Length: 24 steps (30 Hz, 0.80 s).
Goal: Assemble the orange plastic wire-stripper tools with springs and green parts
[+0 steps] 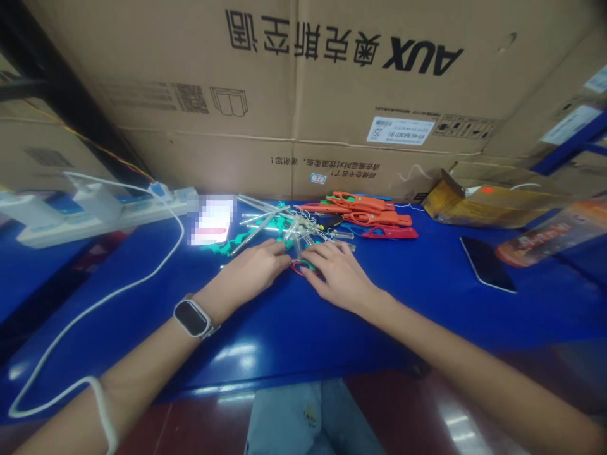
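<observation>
My left hand (253,272), with a smartwatch (192,318) on its wrist, lies on the blue table (284,322) with fingers curled toward a small red and green part (300,266). My right hand (334,275) meets it from the right, fingers bent over the same part. Just beyond the fingertips lies a heap of green-handled metal tools (279,230). Behind the heap to the right sits a pile of orange and red handled tools (367,212). What exactly each hand pinches is hidden by the fingers.
A dark phone (487,263) lies flat at the right. A lit phone screen (213,221) sits left of the heap. A white power strip (95,212) and white cable (142,278) run along the left. Big cardboard boxes (303,95) wall the back; a yellow packet (478,202) lies at right.
</observation>
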Motion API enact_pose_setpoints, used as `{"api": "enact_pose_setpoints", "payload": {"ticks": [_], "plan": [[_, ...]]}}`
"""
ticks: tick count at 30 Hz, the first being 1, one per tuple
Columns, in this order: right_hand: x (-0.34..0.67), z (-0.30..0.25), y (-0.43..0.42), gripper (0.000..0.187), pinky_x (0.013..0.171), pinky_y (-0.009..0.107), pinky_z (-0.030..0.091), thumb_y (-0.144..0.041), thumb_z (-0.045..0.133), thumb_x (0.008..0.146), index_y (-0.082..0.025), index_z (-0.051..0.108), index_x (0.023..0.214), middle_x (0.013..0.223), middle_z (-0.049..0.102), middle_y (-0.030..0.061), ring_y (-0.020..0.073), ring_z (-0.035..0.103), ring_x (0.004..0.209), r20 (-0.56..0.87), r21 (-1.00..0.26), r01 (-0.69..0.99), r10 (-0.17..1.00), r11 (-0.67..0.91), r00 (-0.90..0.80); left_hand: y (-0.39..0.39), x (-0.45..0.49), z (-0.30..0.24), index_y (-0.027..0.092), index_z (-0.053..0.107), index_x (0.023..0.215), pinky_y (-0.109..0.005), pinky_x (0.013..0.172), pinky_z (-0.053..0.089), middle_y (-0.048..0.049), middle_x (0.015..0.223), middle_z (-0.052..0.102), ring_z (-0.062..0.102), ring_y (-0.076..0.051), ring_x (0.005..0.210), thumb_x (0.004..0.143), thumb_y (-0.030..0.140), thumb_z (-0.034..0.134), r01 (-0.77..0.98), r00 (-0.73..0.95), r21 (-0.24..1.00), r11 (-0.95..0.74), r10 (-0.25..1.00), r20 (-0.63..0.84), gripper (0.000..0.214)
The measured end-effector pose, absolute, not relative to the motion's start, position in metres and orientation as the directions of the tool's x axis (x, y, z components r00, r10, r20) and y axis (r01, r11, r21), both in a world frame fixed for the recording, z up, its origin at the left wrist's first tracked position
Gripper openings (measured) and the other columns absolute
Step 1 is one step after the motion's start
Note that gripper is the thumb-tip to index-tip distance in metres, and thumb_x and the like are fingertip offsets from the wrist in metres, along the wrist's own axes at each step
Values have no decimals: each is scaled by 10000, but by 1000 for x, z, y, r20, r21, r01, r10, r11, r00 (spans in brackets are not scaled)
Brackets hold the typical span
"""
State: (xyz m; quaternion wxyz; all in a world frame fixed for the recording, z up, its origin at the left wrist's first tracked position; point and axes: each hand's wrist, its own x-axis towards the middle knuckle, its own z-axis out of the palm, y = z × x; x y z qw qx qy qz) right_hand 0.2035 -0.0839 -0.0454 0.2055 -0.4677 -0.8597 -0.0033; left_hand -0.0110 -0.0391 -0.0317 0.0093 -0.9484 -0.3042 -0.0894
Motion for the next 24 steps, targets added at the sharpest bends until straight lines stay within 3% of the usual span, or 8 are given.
{"api": "enact_pose_setpoints", "payload": {"ticks": [6,13,18,24], "plan": [[201,-54,-84,243,883,410,375,-311,493,1022,-172,672,1111,1130,710,99,248,595,1060,363,-146,790,775,595,-517,-40,-10,-31,150,685,847,-297,674,470,-65,851,598,572,-187,767,996,198,493,580,792,61,-812,580,188,248],[202,-58,-83,137,841,383,408,-211,508,997,-183,636,1035,1107,708,92,244,596,1053,369,-295,762,805,576,-465,-37,-14,-37,159,658,1059,-316,795,506,-72,958,646,623,-199,901,1006,213,484,550,781,154,-821,570,254,189],[202,-59,-83,121,868,394,436,-174,514,977,-184,608,1053,1092,693,100,253,598,1060,362,-384,747,833,542,-419,-36,-15,-39,164,676,909,-291,715,482,-49,859,605,599,-180,806,1018,239,461,520,799,153,-841,541,262,253],[203,-64,-81,136,900,404,471,-187,528,969,-190,585,1093,1083,665,104,253,591,1054,394,-455,717,841,529,-370,-36,-14,-41,166,679,907,-280,695,470,-47,866,599,589,-168,788,1021,240,454,519,789,159,-840,542,290,263]]}}
